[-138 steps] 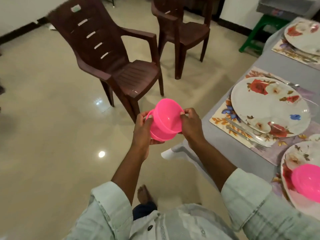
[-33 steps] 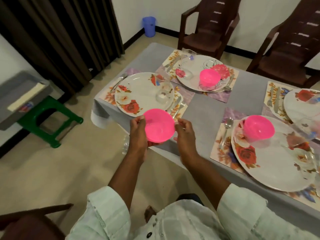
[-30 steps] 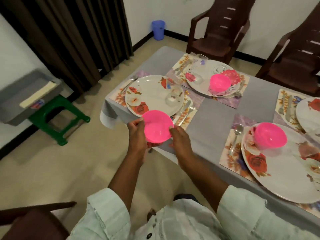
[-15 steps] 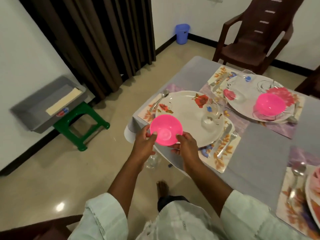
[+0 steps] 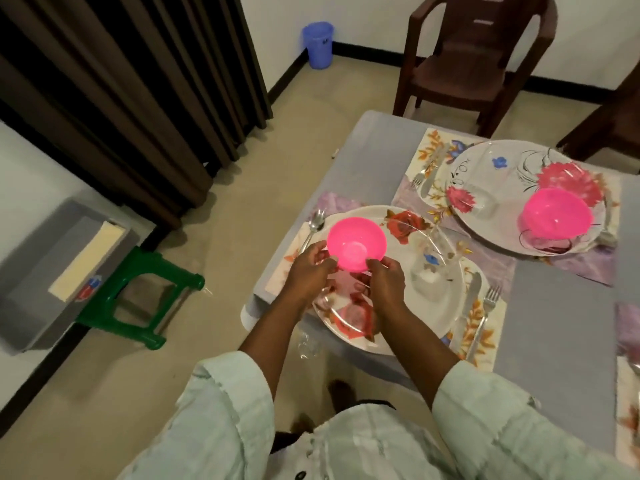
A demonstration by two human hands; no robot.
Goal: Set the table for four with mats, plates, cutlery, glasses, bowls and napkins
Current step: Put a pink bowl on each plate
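While your left hand (image 5: 310,268) and right hand (image 5: 384,277) pinch its rim from either side, fingers curled on it, the pink bowl (image 5: 356,243) is over the left part of the near plate (image 5: 415,299), by the table's (image 5: 554,323) near-left corner. Whether it touches the plate cannot be told.

Around it, on that plate: one clear glass (image 5: 433,261), just right of your right hand.
On the mat (image 5: 485,327) under the plate: spoon (image 5: 313,226) at the left edge; knife (image 5: 469,299) and fork (image 5: 485,317) at the right.
Far-left corner setting: second plate (image 5: 485,178) carrying a second pink bowl (image 5: 556,213).
Off the table: brown chair (image 5: 467,60), green stool (image 5: 138,296), blue bin (image 5: 318,45), dark curtain (image 5: 138,81).
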